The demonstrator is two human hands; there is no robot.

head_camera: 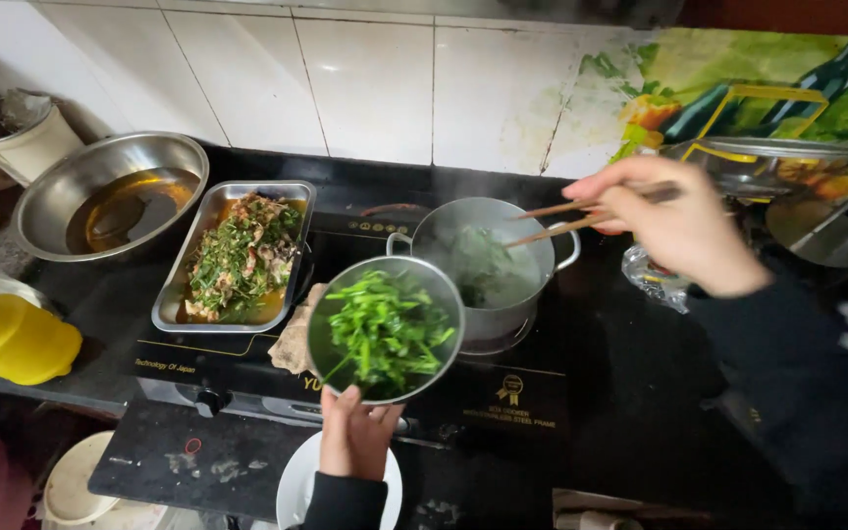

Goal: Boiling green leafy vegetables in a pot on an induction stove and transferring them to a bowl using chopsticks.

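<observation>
My left hand [353, 435] grips the near rim of a steel bowl [324, 344] filled with chopped green vegetables [385, 332], held tilted just in front of a steaming steel pot [532, 257] on the black stove. Greens float in the pot's water. My right hand [667, 224] holds a pair of wooden chopsticks [566, 218] whose tips reach over the pot's rim.
A rectangular steel tray [167, 306] of cooked food topped with herbs lies left of the pot. Behind it stands a large steel bowl [51, 191] with brown liquid. A yellow container [7, 337] lies at the left edge, a white plate [296, 486] below, lidded cookware [777, 157] at right.
</observation>
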